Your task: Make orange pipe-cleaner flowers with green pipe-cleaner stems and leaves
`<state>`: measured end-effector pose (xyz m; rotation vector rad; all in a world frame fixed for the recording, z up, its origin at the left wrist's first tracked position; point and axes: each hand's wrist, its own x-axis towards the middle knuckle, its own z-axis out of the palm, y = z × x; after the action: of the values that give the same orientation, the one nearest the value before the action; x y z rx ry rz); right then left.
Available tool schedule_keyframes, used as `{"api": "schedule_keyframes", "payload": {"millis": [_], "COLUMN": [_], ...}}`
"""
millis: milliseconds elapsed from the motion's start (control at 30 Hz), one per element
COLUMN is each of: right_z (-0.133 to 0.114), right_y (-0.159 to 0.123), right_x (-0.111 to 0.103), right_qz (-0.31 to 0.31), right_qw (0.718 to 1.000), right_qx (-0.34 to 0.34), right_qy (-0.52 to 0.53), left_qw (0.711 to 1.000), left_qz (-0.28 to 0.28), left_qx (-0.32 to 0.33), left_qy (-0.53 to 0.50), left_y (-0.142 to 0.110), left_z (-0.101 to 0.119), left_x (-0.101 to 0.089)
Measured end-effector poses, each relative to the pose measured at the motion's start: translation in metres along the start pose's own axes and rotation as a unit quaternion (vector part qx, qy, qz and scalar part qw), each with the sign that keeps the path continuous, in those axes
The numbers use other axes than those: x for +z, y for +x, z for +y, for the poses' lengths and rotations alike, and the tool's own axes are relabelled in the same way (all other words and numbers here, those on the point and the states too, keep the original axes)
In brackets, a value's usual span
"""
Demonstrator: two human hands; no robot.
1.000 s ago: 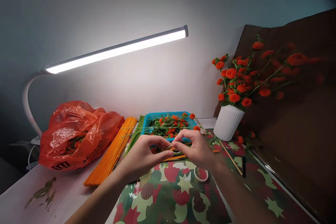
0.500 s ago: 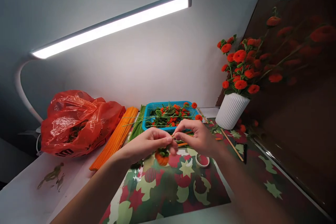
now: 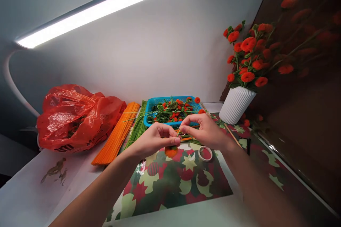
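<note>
An orange fuzzy flower (image 3: 171, 151), apparently made of pipe cleaner, hangs head down below the fingers of my left hand (image 3: 157, 138). That hand is closed, thumb and fingers pinching the flower's green stem close to the head. Higher up, my right hand (image 3: 204, 131) is also closed in a pinch, its thumb and forefinger at the stem's upper end. A short piece of green stem shows between the two hands. Just beyond them stands a blue plastic basket (image 3: 160, 100) holding orange flowers and green leaves. A white tape ring (image 3: 205, 153) lies below my right hand.
Orange pipe-cleaner sticks (image 3: 117, 134) and green ones (image 3: 137, 127) lie left of the basket, beside a red plastic bag (image 3: 77, 117). On the right a white ribbed vase (image 3: 237, 105) holds orange flowers. A patterned sheet (image 3: 176, 188) covers the table under a lit lamp (image 3: 112, 9).
My view has shifted, so the lamp sits higher and the vase further right. My fingertips have drawn slightly apart, showing the stem, and the flower head has turned under my left hand.
</note>
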<state>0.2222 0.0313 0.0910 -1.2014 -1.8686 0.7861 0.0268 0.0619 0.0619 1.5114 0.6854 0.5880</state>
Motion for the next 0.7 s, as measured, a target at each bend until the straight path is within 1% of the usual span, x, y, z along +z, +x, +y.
{"api": "schedule_keyframes", "payload": {"millis": [67, 167, 200, 267, 367, 500, 567, 700], "right_z": [0.002, 0.003, 0.003, 0.004, 0.003, 0.002, 0.001, 0.000], "right_y": [0.000, 0.001, 0.001, 0.001, 0.000, -0.001, -0.001, -0.001], "right_x": [-0.004, -0.008, -0.009, -0.009, -0.008, -0.006, -0.005, -0.006], "right_qz": [0.003, 0.006, 0.009, 0.014, 0.007, -0.003, -0.004, -0.010], "right_qw": [1.000, 1.000, 1.000, 1.000, 1.000, 1.000, 1.000, 1.000], "right_qx": [0.003, 0.005, 0.006, 0.009, 0.008, 0.008, 0.010, 0.011], "right_qy": [-0.002, 0.000, -0.002, -0.006, -0.007, -0.011, -0.014, -0.011], "left_qw": [1.000, 0.997, 0.997, 0.997, 0.999, 0.998, 0.997, 0.998], "left_qz": [0.001, 0.053, 0.062, 0.045, -0.006, -0.048, -0.060, -0.059], "left_qx": [0.015, 0.045, 0.047, 0.038, 0.029, 0.020, 0.009, -0.005], "left_qy": [-0.020, 0.018, 0.030, 0.040, 0.035, 0.045, 0.040, 0.026], "left_y": [0.004, 0.007, 0.007, 0.006, 0.005, 0.003, 0.002, 0.001], "left_z": [-0.003, -0.003, -0.002, -0.001, 0.000, 0.002, 0.002, 0.003], "left_x": [-0.001, -0.004, -0.006, -0.009, -0.012, -0.010, -0.008, -0.005]}}
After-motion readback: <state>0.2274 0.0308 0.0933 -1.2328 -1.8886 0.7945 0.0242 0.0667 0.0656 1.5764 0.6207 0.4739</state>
